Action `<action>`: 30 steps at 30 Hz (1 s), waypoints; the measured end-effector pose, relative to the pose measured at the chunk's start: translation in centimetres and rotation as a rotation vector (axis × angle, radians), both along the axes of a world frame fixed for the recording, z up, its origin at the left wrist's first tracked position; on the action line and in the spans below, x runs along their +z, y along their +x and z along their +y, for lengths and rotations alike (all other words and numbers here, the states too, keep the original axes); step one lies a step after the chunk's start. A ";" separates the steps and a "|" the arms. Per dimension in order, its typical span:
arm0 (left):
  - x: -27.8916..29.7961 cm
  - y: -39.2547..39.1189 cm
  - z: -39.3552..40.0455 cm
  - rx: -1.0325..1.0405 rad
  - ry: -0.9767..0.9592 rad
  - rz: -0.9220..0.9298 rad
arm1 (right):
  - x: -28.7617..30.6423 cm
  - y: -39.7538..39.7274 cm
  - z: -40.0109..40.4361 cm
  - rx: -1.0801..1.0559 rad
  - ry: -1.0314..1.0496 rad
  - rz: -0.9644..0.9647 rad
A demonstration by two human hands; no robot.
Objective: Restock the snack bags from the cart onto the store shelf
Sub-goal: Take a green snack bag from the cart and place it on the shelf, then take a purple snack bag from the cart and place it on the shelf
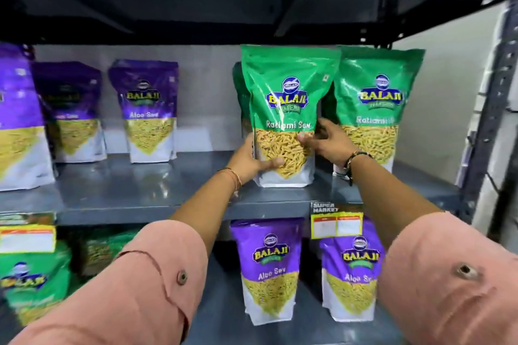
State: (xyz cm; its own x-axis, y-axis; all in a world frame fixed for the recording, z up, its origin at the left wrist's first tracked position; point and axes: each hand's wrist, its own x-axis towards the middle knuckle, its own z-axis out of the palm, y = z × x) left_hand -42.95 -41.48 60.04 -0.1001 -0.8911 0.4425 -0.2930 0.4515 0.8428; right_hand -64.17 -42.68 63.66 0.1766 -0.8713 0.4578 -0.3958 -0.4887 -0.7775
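The glossy green Ratlami Sev pouch (283,109) stands upright on the grey metal middle shelf (145,190), clasped low at both edges by the left hand (251,159) and right hand (326,140). Tall and top-heavy, it would likely tip forward if let go before its base settles. Just right of it stands a matching green pouch (378,103), crowding the right fingers; another sits behind it, purple Aloo Sev pouches (145,109) well to its left.

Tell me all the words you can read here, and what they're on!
"BALAJI", "Ratlami Sev": held green bag, gripped by left hand and right hand.
"BALAJI": green bag beside it; the flavour name is partly hidden.
"BALAJI", "Aloo Sev": purple bag on the middle shelf and purple bag below.
"SUPER MARKET": yellow price tag; its small print is blurred.
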 end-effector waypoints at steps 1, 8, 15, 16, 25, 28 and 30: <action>-0.4 -0.3 0.1 0.002 0.003 -0.035 | -0.5 -0.2 0.4 -0.014 0.022 0.035; -0.8 -1.4 0.9 0.086 -0.041 -0.117 | -1.8 0.1 2.1 -0.043 0.046 0.064; 0.5 2.0 3.9 0.330 -0.222 -0.072 | 0.1 5.1 5.1 -0.467 -0.536 0.131; 0.8 3.6 4.6 0.390 -0.268 -0.084 | 0.6 6.6 5.7 -0.498 -0.663 0.136; -2.9 23.2 15.8 0.839 -0.244 -0.130 | -2.9 27.7 11.2 0.178 -0.780 0.153; -7.1 29.8 22.7 1.022 -0.139 -0.146 | -7.1 35.9 15.2 0.405 -0.674 0.149; -10.5 33.8 27.7 1.126 -0.050 -0.141 | -10.5 40.8 18.3 0.561 -0.594 0.170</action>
State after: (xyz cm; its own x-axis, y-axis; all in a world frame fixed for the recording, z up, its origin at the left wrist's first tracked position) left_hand -9.20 -13.75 49.58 0.6951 -0.4875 0.5284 -0.6443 -0.0964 0.7586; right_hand -23.39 -24.35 53.17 0.6203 -0.2553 0.7416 -0.0601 -0.9582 -0.2796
